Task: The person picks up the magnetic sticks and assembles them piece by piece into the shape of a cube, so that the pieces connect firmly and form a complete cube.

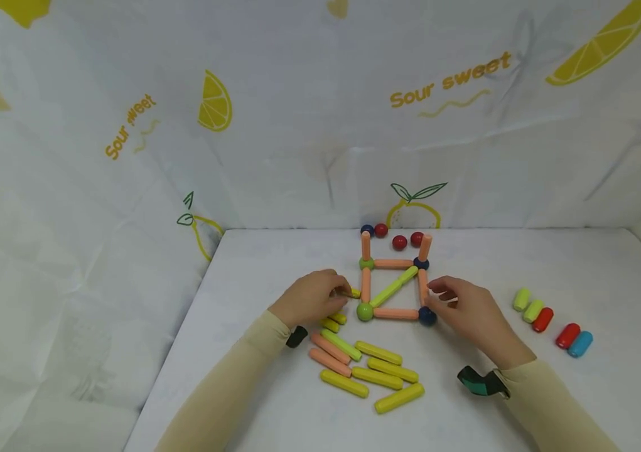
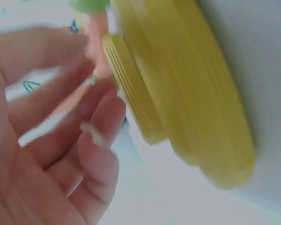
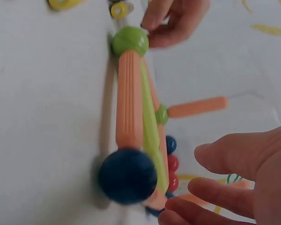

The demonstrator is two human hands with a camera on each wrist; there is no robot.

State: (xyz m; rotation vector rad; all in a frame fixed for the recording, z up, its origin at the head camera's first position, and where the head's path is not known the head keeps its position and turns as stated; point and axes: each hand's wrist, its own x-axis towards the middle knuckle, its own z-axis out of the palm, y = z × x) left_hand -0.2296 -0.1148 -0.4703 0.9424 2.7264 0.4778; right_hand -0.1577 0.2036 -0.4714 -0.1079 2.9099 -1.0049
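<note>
A square of orange sticks (image 1: 396, 313) lies on the table, with green balls (image 1: 365, 311) at its left corners and dark blue balls (image 1: 427, 316) at its right. A lime diagonal (image 1: 391, 290) crosses it, and two orange sticks (image 1: 366, 246) stand up from the back corners. My left hand (image 1: 313, 295), fingers loosely bent, is left of the square beside small yellow sticks (image 1: 329, 324); in the left wrist view no stick shows in its grasp. My right hand (image 3: 239, 178) has its fingers apart and holds nothing, close to the square's right side.
Loose yellow, orange and lime sticks (image 1: 377, 377) lie in front of the square. Behind it are red balls (image 1: 400, 242) and a blue one (image 1: 367, 231). Short lime, red and blue pieces (image 1: 543, 319) lie at the right. A printed white sheet (image 1: 297, 125) hangs behind the table.
</note>
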